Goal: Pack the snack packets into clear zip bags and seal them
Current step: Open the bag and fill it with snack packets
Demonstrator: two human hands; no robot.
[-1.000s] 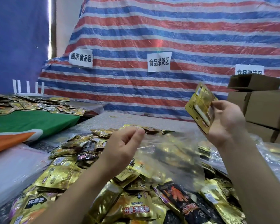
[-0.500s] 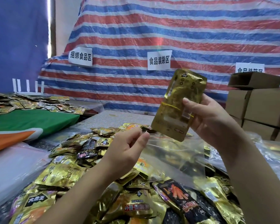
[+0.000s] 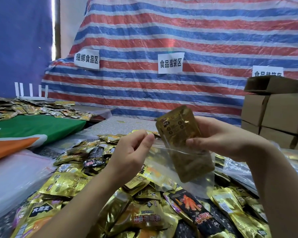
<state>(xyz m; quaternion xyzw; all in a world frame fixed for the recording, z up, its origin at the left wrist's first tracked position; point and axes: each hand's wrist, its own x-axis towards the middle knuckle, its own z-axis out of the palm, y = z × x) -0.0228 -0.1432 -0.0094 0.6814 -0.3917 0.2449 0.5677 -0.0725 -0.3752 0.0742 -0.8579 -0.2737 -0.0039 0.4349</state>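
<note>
- Gold snack packet (image 3: pixel 177 133): upright, tilted slightly, long axis running from upper left to lower right; lower half already inside the clear zip bag (image 3: pixel 184 170), upper half projecting above the bag mouth.
- Right hand (image 3: pixel 218 136): fingers (image 3: pixel 193 142) curled round the packet's right edge at mid-height, just at the bag mouth; thumb behind the packet, not fully visible.
- Left hand (image 3: pixel 132 152): thumb and forefinger pinching the left end of the bag's zip edge, holding the mouth open and taut toward the right hand.
- Governing relation: packet directly above and partly within the mouth, long axis roughly in line with the bag's depth; remaining travel downward and slightly to the right, away from the left-hand pinch.
- Nearer hand to the packet: right, already in contact; left well to the side, touching only the bag.
- Judged step: insertion about half complete; seal not yet pressed.
- Judged risk: packet corner catching on the near lip of the zip strip if tilted further.
- Beneath both hands: heap of loose snack packets (image 3: pixel 141 215), gold and black, covering the table (image 3: pixel 120 125).
</note>
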